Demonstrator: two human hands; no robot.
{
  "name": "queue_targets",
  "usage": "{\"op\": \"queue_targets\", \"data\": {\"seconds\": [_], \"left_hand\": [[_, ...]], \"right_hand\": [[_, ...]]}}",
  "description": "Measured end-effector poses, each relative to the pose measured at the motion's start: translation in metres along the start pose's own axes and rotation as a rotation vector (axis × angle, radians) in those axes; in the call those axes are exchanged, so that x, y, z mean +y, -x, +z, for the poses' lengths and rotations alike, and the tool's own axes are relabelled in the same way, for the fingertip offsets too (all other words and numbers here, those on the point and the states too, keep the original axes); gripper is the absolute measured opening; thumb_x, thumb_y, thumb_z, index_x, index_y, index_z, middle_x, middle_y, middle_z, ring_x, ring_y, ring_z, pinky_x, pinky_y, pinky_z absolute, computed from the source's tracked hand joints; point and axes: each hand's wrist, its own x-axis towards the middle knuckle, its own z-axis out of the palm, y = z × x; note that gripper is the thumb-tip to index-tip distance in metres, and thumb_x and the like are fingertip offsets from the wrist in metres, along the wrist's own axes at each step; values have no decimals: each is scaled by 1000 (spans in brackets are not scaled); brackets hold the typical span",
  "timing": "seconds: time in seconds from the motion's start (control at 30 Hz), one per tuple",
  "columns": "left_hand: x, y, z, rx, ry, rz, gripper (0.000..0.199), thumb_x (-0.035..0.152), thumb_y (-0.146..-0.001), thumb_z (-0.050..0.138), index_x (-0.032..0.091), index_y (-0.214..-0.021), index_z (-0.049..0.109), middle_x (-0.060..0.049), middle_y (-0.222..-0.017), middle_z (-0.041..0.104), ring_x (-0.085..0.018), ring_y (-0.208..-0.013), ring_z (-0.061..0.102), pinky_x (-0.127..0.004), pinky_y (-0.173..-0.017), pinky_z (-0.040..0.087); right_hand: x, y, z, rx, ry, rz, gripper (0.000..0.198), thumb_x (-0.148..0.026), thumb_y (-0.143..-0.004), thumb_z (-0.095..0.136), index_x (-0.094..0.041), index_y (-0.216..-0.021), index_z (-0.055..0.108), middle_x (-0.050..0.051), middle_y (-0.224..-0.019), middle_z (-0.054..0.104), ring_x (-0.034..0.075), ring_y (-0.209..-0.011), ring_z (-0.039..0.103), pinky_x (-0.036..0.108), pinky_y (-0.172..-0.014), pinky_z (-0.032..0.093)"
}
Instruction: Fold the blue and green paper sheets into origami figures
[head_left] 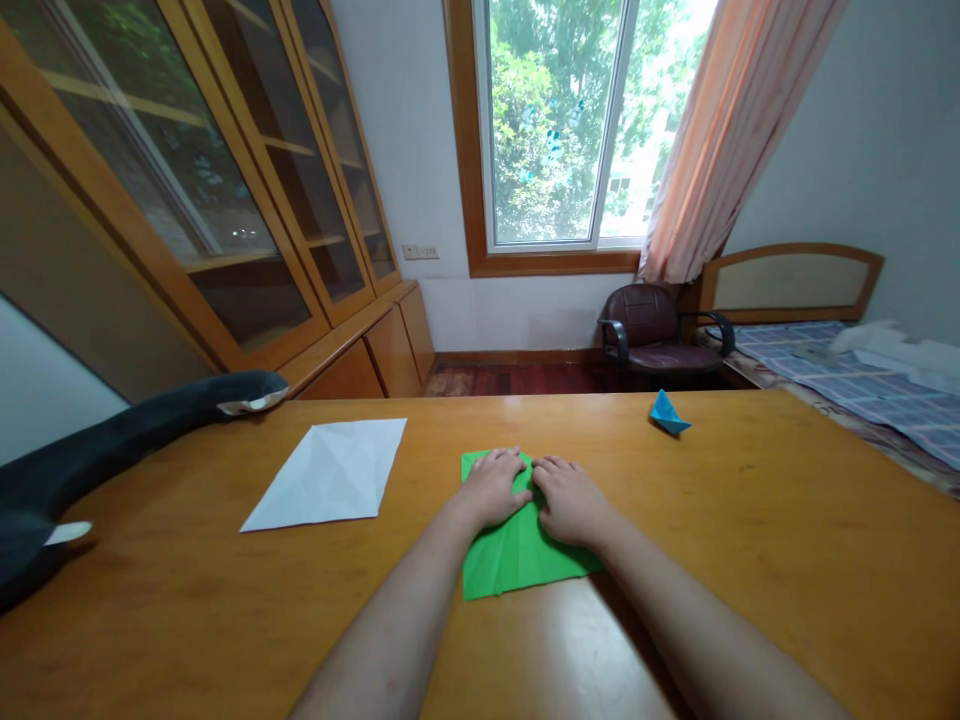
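While both hands lay on the green sheet (510,560), it rested on the desk (787,540) at the near middle, between the white sheet (330,475) on the left and the small blue folded paper (666,413) at the far right; the left hand (491,487) was palm down near the sheet's far edge, its thumb standing apart from the fingers; the right hand (571,500) lay just beside it with its fingers bent, and since its underside was hidden, one could not tell whether it pinched the paper; faint creases showed in the near part of the green sheet, and its right side was partly covered by the right hand and forearm. Good work here seemed to call for light, even pressure; one hand was best used as an anchor, while the other smoothed along a crease in a single direction, with the fingertips kept straight rather than dug in; thin-looking paper like this would probably have slid or wrinkled if both hands had pushed against each other, so lining up the edges before pressing hard looked wise.
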Motion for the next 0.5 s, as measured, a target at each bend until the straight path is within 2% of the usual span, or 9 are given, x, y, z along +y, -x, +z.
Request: {"op": "queue_targets", "data": {"seconds": [0.17, 0.5], "left_hand": [[-1, 0, 3, 24, 7, 10, 45, 49, -79, 59, 24, -117, 56, -8, -145, 44, -27, -132, 38, -44, -110, 30], [-4, -1, 7, 28, 42, 1, 48, 51, -79, 59, 24, -118, 57, -8, -146, 43, -27, -133, 37, -46, -110, 29]], "right_hand": [[-3, 0, -2, -43, 12, 37, 39, -19, -78, 50, -13, -115, 57, 16, -127, 57, 28, -118, 47, 40, -97, 33], [1, 15, -27, -183, 107, 113, 31, -16, -75, 48, -14, -102, 64, 15, -103, 68, 26, -96, 63, 32, -81, 43]]}}
